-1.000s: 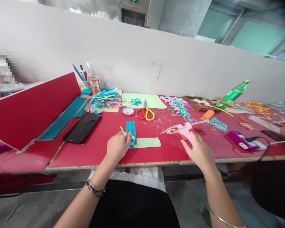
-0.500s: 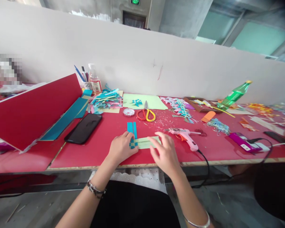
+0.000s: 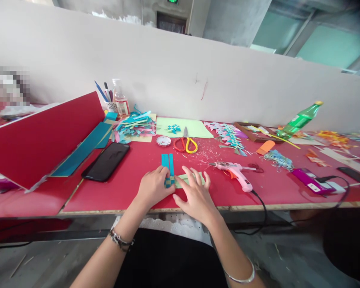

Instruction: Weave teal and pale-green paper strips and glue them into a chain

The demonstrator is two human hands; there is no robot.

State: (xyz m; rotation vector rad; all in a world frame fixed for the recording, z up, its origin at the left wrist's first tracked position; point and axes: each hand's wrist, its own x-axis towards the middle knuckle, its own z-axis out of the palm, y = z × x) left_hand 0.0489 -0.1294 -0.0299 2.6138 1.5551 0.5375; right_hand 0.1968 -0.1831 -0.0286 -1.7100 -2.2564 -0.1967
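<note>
Blue paper strips (image 3: 167, 161) stand away from me on the red table, crossing pale yellow-green paper strips (image 3: 200, 178) that run to the right. Where they cross is a small woven check of blue and yellow-green (image 3: 169, 182). My left hand (image 3: 154, 186) has its curled fingers and thumb on the left side of this weave, holding it against the table. Over the yellow-green strips, my right hand (image 3: 195, 196) is spread, its fingers apart and its index fingertip close to the weave's right edge. The right hand covers part of the strips.
Scissors (image 3: 185, 144) and a round white lid (image 3: 163, 141) lie beyond the weave. A pink glue gun (image 3: 234, 174) with a cord is to the right, a black phone (image 3: 105, 162) to the left. Cut strips (image 3: 135, 126) are heaped behind. A green bottle (image 3: 300, 120) leans at the back right.
My right hand has moved left along the yellow-green strips, up to the weave, with its fingers spreading wider. The left hand stays on the weave.
</note>
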